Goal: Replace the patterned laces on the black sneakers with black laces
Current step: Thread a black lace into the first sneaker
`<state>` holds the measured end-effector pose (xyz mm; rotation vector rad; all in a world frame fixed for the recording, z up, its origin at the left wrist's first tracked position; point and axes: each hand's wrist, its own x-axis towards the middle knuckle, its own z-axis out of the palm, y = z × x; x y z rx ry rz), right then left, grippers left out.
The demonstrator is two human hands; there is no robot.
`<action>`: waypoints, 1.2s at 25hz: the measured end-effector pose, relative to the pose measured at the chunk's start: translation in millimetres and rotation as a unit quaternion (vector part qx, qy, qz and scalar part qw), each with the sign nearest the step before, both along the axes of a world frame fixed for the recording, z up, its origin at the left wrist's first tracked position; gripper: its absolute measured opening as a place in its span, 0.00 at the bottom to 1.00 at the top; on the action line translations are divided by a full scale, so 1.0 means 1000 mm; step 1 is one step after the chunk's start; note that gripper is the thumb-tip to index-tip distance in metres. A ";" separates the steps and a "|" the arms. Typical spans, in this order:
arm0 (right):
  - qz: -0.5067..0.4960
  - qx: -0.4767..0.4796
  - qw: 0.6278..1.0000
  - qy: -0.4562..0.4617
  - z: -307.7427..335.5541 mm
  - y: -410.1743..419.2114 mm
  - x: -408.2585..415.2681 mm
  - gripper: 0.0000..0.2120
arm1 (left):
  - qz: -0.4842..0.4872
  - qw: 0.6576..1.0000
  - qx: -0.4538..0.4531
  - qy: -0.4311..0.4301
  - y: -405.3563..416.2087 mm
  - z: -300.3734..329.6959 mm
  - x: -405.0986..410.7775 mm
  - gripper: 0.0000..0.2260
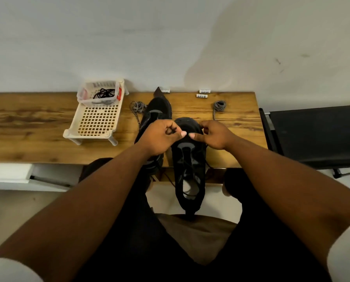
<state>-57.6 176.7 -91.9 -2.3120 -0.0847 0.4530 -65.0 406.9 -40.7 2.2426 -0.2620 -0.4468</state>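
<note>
Two black sneakers lie on the wooden table [38, 123]. The right sneaker [190, 169] points away from me, its heel hanging over the table's front edge, with a black lace [187, 159] threaded through its eyelets. My left hand [160, 137] pinches a black lace end above its toe. My right hand [214, 135] pinches the other end at the toe's right side. The left sneaker [157, 110] lies behind my left hand. Two coiled patterned laces rest on the table, one [138, 106] left of the shoes, one [219, 105] to the right.
A white perforated rack [94, 121] stands at the left, bearing a small clear basket [100, 94] with black laces inside. Small white labelled rolls [202, 94] lie at the table's back edge. A black chair [316, 135] stands to the right.
</note>
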 end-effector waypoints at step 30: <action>-0.214 0.074 0.973 -0.029 -0.010 -0.024 0.094 0.10 | 0.289 0.941 -0.108 -0.142 -0.008 0.037 0.063 0.10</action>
